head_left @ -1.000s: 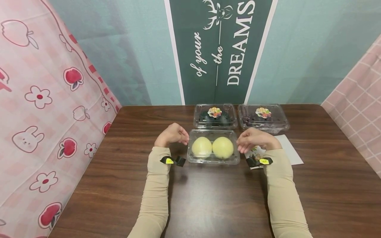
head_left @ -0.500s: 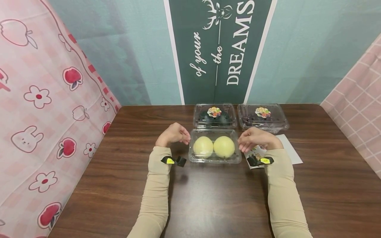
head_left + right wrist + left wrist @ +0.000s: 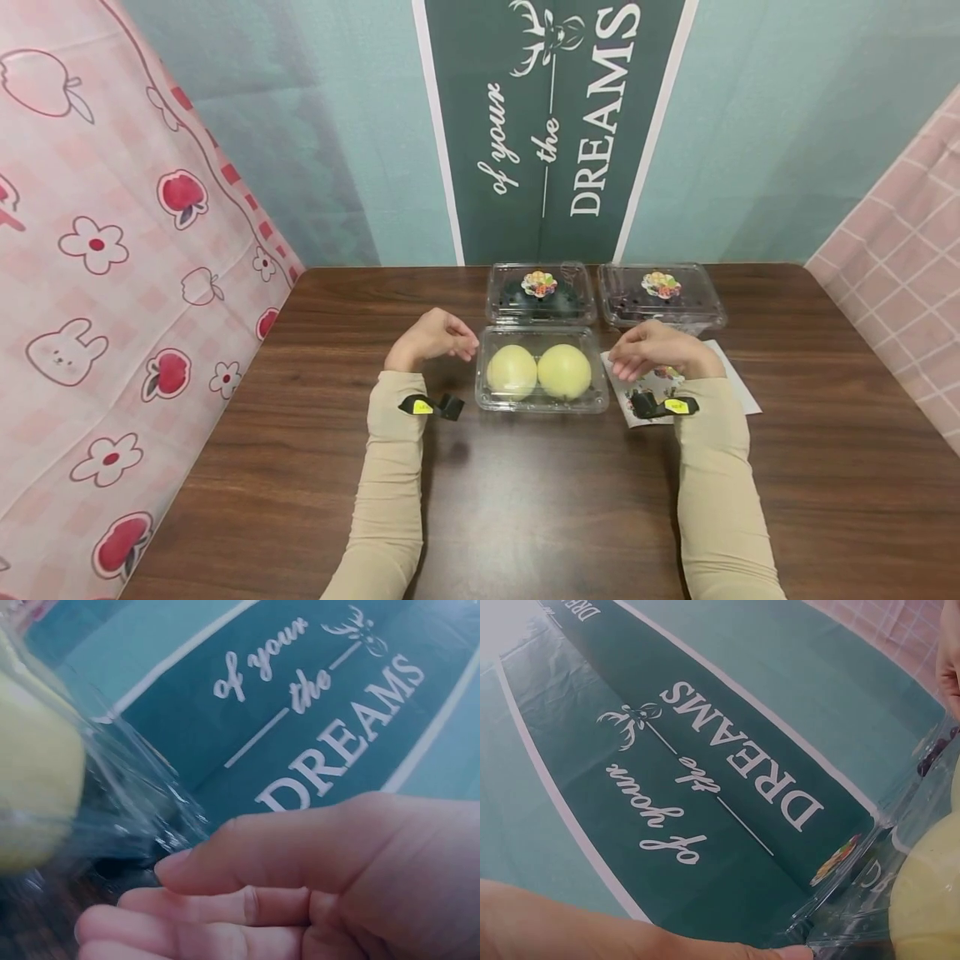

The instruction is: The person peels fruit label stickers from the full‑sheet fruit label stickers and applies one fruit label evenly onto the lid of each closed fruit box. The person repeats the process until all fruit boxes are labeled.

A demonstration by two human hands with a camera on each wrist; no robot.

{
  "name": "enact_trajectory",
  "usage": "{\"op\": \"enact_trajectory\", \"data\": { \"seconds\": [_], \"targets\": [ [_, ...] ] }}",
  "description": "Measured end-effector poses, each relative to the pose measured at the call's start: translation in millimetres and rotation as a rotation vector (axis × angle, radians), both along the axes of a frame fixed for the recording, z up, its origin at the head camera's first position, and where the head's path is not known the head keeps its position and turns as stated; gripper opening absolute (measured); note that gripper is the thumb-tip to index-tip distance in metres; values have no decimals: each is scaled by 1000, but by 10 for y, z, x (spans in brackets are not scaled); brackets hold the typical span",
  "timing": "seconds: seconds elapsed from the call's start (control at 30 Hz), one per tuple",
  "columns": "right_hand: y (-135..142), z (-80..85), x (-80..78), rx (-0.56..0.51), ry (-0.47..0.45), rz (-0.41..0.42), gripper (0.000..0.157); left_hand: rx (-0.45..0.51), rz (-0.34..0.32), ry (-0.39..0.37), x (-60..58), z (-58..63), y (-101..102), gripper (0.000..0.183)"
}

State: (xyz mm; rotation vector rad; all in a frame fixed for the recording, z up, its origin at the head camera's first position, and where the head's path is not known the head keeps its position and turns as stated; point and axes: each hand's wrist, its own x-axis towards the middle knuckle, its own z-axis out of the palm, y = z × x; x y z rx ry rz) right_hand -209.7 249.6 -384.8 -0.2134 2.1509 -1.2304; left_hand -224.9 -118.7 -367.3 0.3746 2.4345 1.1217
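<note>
A clear plastic clamshell box [image 3: 540,407] stands mid-table with its lid down. Two round pale-yellow fruits, a left one [image 3: 512,372] and a right one [image 3: 564,372], show through it. Close by the box's left end is my left hand [image 3: 433,337], fingers loosely bent; whether its fingertips touch the plastic cannot be told. My right hand [image 3: 662,348] hovers just off the right end, above a white sheet with colourful printed stickers [image 3: 660,382]. In the right wrist view the right fingers [image 3: 195,911] are relaxed and hold nothing.
Behind stand two more clear boxes with round fruit stickers on their lids: a left box [image 3: 504,308] with dark contents, and a right box [image 3: 693,304] with dark purple contents. White paper [image 3: 738,385] lies partly under the right arm. A cloth wall closes the table's back edge.
The box shifted very slightly right early on. Since half a second ago, my right hand has drawn away from its right end, uncovering more of the sticker sheet. My left hand barely moved.
</note>
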Motion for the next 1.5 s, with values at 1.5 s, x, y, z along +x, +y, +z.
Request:
{"op": "enact_trajectory", "data": {
  "seconds": [1.5],
  "targets": [
    [974, -81, 464, 532, 10, -605, 83, 18, 16, 152, 3, 10, 76, 26]
  ]
}}
